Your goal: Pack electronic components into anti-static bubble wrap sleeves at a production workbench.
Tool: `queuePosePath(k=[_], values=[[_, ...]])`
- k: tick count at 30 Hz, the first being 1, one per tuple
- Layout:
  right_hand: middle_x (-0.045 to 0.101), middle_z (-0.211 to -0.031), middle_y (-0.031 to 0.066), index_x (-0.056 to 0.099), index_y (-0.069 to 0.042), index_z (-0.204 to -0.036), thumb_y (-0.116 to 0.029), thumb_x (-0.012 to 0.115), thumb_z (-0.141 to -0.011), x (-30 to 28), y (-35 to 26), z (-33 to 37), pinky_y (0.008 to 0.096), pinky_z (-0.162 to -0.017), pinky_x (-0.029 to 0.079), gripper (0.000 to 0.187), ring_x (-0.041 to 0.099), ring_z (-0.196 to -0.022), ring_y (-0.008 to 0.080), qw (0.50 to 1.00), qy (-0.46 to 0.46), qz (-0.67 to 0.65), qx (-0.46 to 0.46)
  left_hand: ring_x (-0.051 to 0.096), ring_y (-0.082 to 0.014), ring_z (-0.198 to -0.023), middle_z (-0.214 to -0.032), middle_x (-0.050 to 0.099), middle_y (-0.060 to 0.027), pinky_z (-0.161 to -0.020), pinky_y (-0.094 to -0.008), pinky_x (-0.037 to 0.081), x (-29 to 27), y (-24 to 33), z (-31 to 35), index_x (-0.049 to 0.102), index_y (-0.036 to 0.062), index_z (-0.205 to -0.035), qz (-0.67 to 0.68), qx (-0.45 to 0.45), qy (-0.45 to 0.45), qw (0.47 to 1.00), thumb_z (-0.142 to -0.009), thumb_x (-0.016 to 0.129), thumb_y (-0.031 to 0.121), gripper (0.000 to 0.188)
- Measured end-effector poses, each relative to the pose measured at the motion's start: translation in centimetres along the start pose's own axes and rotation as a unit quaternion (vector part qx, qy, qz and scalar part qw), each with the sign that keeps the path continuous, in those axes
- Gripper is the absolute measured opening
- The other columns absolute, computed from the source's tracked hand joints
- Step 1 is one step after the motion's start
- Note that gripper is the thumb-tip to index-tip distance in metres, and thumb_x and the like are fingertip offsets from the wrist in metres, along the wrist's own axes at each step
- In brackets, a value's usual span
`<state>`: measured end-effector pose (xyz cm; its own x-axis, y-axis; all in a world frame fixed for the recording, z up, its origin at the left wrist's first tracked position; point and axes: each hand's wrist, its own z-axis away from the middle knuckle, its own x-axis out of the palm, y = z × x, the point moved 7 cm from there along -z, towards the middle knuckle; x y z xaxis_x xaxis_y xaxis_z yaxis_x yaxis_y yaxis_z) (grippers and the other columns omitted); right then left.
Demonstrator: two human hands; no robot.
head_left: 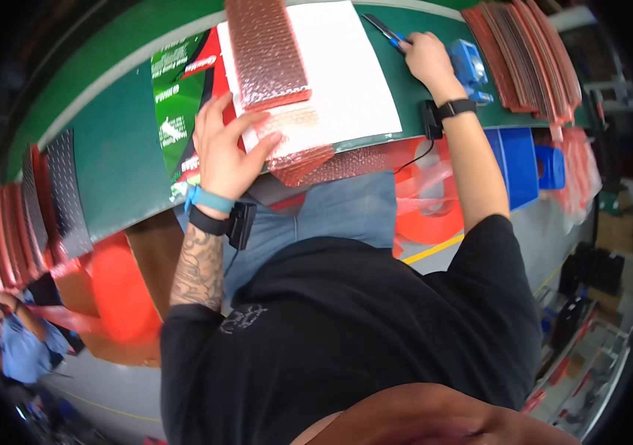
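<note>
My left hand (231, 152) is open, its fingers spread over the near end of a strip of pinkish-red bubble wrap (294, 137). On that strip lies a flat, dark block wrapped in red bubble wrap (268, 55), pointing away from me. Under both is a white sheet (357, 81) on the green table. My right hand (429, 63) is closed around the handle of a utility knife (384, 30) at the far right of the sheet. The knife's tip points away to the left. More of the bubble wrap hangs over the table's near edge (346, 167).
A blue tape dispenser (468, 63) stands right of my right hand, before a row of red-wrapped panels (524, 59). Printed green packaging (175, 111) lies left of the sheet. More panels (16, 230) stand far left, near another person (31, 345). Below are red rolls (123, 289) and a blue bin (510, 167).
</note>
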<state>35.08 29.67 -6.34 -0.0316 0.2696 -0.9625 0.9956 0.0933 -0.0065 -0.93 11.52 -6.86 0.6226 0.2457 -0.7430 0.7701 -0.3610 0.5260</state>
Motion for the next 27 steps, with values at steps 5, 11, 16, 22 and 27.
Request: queuePosePath(k=[5,11,16,22,27], values=[[0.066,-0.095,0.0235,0.061,-0.001,-0.112,-0.019,0.070,-0.092,-1.1,-1.0,1.9,0.0437,-0.082,0.052,0.029,0.064,-0.094,0.0396,0.995,-0.016,-0.077,-0.056,0.039,-0.0426,-0.136,-0.144,0.047,-0.0215,-0.113,-0.0529,0.031,-0.5,-0.1,-0.2,0.075,0.0187,-0.112,-0.033,-0.015,0.003,0.999,-0.067,0.089,0.036,0.050],[0.070,-0.089,0.0154,0.069,-0.010,-0.118,0.003,0.062,-0.087,-11.1,-15.2,9.0,0.0352,-0.066,0.054,0.035,0.069,-0.075,0.0305,0.913,-0.024,-0.235,-0.331,0.038,-0.0419,-0.138,-0.144,0.048,-0.0200,-0.115,-0.0523,0.031,-0.8,-0.6,0.4,0.075,0.0219,-0.114,-0.024,-0.044,-0.023,0.998,-0.065,0.090,0.039,0.054],[0.067,-0.083,0.0110,0.073,-0.012,-0.114,0.006,0.061,-0.076,-9.0,-21.4,11.5,0.0390,-0.065,0.054,0.044,0.067,-0.074,0.0299,0.888,-0.115,-0.120,-0.428,0.038,-0.0418,-0.138,-0.144,0.047,-0.0198,-0.115,-0.0533,0.031,-0.5,-0.8,0.6,0.074,0.0231,-0.116,-0.014,-0.039,-0.027,0.999,-0.065,0.090,0.040,0.055],[0.065,-0.081,0.0107,0.073,-0.011,-0.114,0.007,0.060,-0.072,-6.2,-19.4,11.4,0.0401,-0.065,0.054,0.048,0.065,-0.073,0.0306,0.885,-0.095,-0.131,-0.436,0.039,-0.0425,-0.138,-0.144,0.047,-0.0203,-0.117,-0.0538,0.030,-0.2,-1.3,0.9,0.073,0.0228,-0.118,-0.018,-0.046,-0.035,0.998,-0.064,0.090,0.038,0.059],[0.064,-0.078,0.0104,0.073,-0.010,-0.114,0.008,0.058,-0.071,-6.9,-12.2,10.8,0.0409,-0.066,0.053,0.048,0.064,-0.073,0.0328,0.910,-0.087,-0.107,-0.392,0.038,-0.0435,-0.139,-0.146,0.045,-0.0210,-0.118,-0.0549,0.028,-0.8,-1.5,0.8,0.071,0.0232,-0.123,-0.029,-0.034,-0.053,0.998,-0.062,0.091,0.038,0.066]])
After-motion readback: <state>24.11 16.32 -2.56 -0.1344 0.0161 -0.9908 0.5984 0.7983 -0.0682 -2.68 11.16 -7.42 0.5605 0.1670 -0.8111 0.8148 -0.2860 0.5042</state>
